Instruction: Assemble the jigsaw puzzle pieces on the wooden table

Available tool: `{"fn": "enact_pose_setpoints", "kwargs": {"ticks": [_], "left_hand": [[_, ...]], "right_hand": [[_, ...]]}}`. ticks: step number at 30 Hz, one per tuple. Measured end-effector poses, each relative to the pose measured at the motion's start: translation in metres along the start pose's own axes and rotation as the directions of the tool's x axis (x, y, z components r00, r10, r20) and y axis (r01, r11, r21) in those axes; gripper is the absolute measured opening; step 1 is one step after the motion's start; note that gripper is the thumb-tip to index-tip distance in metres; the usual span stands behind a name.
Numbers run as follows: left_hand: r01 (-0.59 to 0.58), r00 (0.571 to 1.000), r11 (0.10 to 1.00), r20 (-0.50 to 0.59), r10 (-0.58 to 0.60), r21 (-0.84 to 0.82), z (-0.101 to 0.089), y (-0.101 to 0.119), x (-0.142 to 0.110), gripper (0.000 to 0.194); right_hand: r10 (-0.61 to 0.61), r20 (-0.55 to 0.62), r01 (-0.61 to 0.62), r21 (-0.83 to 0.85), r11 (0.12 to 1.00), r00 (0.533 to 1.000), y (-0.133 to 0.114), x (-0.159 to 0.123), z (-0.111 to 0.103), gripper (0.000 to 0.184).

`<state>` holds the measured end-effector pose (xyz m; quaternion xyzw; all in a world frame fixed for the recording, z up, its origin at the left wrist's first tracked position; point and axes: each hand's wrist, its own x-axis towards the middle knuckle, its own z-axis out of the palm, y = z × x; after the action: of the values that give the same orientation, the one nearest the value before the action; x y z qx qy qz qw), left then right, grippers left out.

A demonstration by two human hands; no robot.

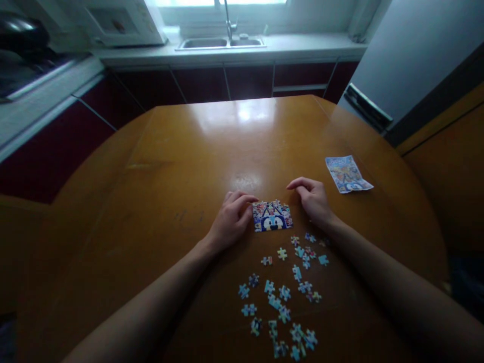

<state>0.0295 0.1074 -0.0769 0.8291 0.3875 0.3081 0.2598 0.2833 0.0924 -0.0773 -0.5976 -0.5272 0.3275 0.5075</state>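
A partly assembled jigsaw puzzle lies flat on the wooden table, showing a blue cartoon dog's face, with an uneven top edge of tabs. My left hand rests at its left side, index fingertip at the upper left corner and thumb close to the left edge. To the right of the puzzle, apart from it, is my right hand, its index finger stretched out and the others loosely bent; I see nothing in it. Several loose jigsaw pieces are scattered below the puzzle, some of them beside my right forearm.
A creased picture sheet lies on the table to the right. Beyond the table stand a counter with a double sink, a white microwave and a stove. A fridge stands at the right.
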Motion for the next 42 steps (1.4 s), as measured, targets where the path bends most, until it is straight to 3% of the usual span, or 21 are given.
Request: {"fn": "enact_pose_setpoints", "kwargs": {"ticks": [7,12,16,23,29,42], "left_hand": [[-0.029,0.999,0.999,0.033,0.029,0.016,-0.003,0.003,0.0,0.019],[-0.033,0.998,0.999,0.055,0.032,0.025,-0.004,0.004,-0.001,0.02],[-0.036,0.998,0.999,0.06,0.035,0.024,-0.003,0.004,-0.001,0.022],[-0.045,0.996,0.998,0.077,0.041,0.045,-0.003,0.004,-0.001,0.023],[-0.079,0.994,0.993,0.087,0.072,0.082,-0.003,0.003,-0.002,0.026],[-0.147,0.971,0.955,0.222,0.089,0.259,-0.004,0.008,-0.005,0.034]], "right_hand": [[0.186,0.001,-0.183,0.157,0.97,0.983,0.007,0.008,-0.005,0.015],[0.213,0.041,-0.216,0.279,0.936,0.976,0.013,0.013,-0.009,0.01],[0.231,0.084,-0.246,0.277,0.929,0.969,0.013,0.016,-0.013,0.011],[0.237,0.249,-0.319,0.374,0.871,0.939,0.01,0.022,-0.026,0.013],[0.231,0.269,-0.314,0.324,0.893,0.935,0.014,0.022,-0.028,0.015],[0.218,0.24,-0.288,0.31,0.906,0.946,0.009,0.019,-0.022,0.012]]}}
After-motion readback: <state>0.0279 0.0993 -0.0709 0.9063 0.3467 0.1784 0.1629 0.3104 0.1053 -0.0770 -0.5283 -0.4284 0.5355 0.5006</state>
